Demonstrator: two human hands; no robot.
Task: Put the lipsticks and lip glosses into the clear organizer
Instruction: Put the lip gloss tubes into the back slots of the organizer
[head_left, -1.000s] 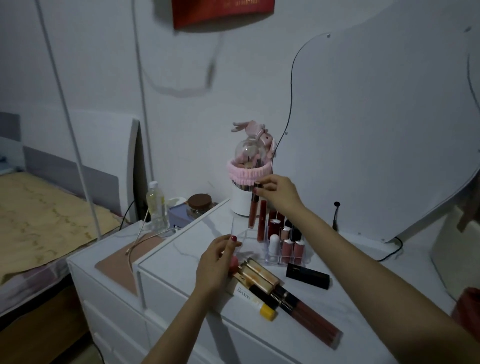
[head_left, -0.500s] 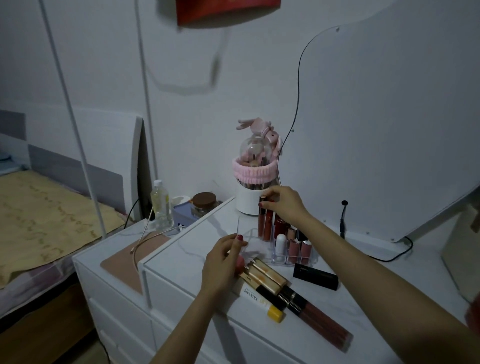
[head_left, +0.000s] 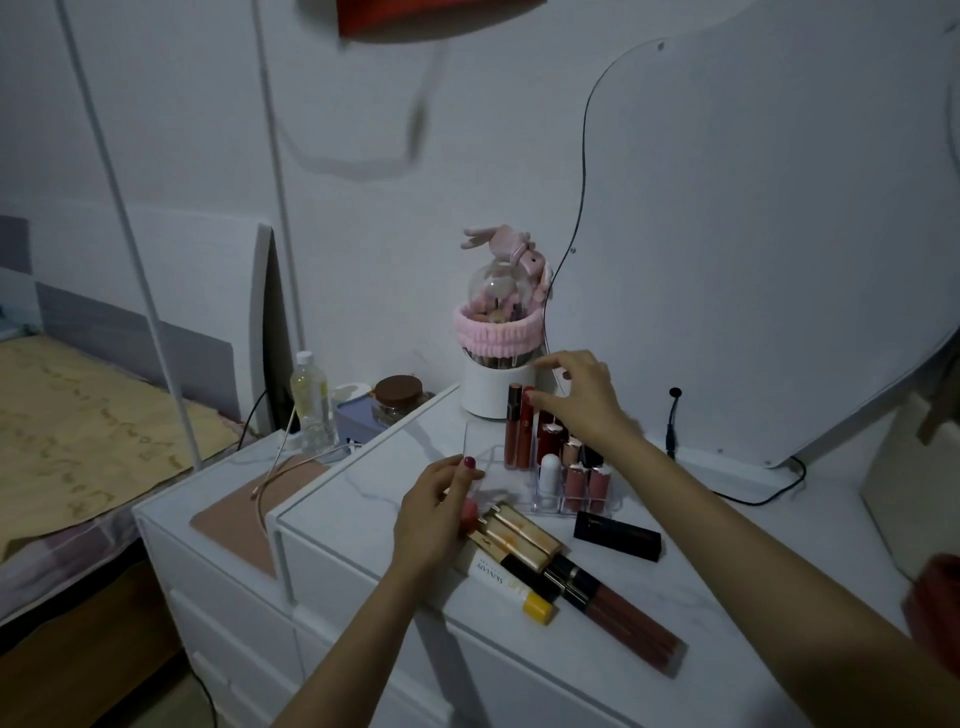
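Observation:
The clear organizer stands on the white dresser top. In its back row a brown lip gloss stands upright beside a red one, with several lipsticks in front. My right hand hovers just above them, fingers spread, holding nothing. My left hand grips the organizer's front left corner, thumb on its wall, with something pink partly hidden under the fingers. Loose in front lie gold tubes, a white tube with a yellow cap, long dark red glosses and a black lipstick.
A white brush holder with a pink headband stands just behind the organizer. A large mirror leans on the wall at right, with a cable at its foot. A bottle and a brown-lidded jar sit on the lower unit at left, beside a bed.
My right hand lowered the brown lip gloss into the organizer's back row, let go and opened above it. My left hand stayed at the organizer's corner.

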